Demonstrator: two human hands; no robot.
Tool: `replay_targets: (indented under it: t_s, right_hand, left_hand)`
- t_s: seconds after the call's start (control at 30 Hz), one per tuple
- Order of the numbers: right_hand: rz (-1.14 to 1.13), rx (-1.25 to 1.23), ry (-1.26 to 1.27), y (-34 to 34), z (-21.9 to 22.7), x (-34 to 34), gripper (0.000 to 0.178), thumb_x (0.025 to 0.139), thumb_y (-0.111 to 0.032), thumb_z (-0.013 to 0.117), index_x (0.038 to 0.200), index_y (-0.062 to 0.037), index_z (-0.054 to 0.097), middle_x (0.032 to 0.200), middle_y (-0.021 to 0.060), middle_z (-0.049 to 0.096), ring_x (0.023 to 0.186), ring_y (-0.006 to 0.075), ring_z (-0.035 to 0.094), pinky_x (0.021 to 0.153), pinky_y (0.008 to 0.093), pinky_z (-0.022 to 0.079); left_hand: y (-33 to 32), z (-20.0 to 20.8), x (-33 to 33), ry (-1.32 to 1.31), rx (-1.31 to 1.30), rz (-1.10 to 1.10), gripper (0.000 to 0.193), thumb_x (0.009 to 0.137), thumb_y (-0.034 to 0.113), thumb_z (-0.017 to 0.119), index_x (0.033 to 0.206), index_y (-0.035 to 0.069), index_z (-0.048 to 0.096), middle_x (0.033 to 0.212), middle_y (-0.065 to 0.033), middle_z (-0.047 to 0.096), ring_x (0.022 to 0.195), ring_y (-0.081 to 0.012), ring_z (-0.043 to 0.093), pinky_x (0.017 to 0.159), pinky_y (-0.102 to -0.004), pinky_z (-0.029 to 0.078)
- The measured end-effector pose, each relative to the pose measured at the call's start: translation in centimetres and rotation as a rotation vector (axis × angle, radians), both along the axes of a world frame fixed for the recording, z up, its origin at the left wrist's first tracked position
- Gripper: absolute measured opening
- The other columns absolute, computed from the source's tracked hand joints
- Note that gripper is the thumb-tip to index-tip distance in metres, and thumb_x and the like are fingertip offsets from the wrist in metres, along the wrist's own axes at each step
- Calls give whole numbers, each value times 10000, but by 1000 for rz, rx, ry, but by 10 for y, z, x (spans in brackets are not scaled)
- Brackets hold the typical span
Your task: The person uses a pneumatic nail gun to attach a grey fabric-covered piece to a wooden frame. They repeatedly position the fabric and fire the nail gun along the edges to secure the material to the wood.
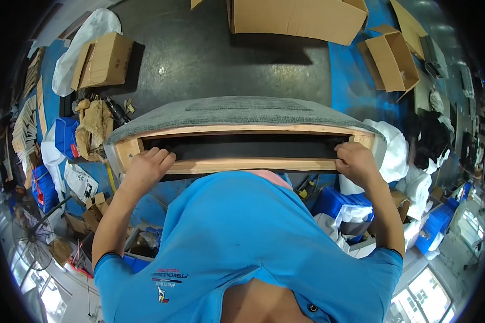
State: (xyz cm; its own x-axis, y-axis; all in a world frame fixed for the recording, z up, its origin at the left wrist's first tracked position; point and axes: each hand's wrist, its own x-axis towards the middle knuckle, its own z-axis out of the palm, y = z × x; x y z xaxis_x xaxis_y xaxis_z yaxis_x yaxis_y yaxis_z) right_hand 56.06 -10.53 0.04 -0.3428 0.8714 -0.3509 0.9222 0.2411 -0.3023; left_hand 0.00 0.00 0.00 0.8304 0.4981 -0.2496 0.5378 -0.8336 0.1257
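Observation:
Close in front of my body is an upholstered furniture piece (237, 110), grey-green fabric over a wooden frame (253, 166). Its open side faces me and shows a long slot with a dark lining (253, 148). Near the slot's left end, my left hand (152, 166) is closed with its fingers curled over the front wooden rail. At the opposite end my right hand (357, 161) grips the same frame, fingertips bent over its inner edge. The undersides of both hands are hidden.
Cardboard boxes stand on the floor at the far left (106, 60), far middle (296, 19) and right (390, 62). Crumpled brown paper (93, 126) and blue bins (66, 137) lie to the left. White plastic wrapping (390, 148) and another blue bin (334, 202) are at the right.

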Motion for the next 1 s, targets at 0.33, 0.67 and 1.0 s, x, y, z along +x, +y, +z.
replay_targets:
  t_s: [0.33, 0.67, 1.0]
  right_hand:
    - [113, 156, 126, 38, 6, -114, 393, 842, -138, 712, 1227, -64, 687, 1025, 109, 726, 987, 315, 702, 943, 436, 510]
    - [48, 358, 309, 9, -31, -114, 311, 811, -46, 658, 1111, -61, 738, 1100, 105, 769, 1035, 294, 749, 894, 399, 613]
    - [62, 358, 278, 14, -23, -115, 348, 777, -58, 697, 1123, -67, 727, 1127, 79, 733, 1066, 285, 710, 904, 397, 584]
  left_hand:
    - [4, 4, 4, -56, -87, -8, 278, 833, 118, 647, 1109, 85, 664, 986, -39, 621, 947, -239, 657, 755, -362, 602]
    - [23, 0, 15, -14, -349, 224, 214, 928, 175, 713, 1088, 53, 642, 1175, -135, 705, 1092, -359, 684, 869, -452, 591]
    - [14, -43, 101, -523, -382, 197, 242, 866, 122, 740, 1099, 58, 757, 1010, -147, 751, 956, -341, 722, 807, -430, 588]
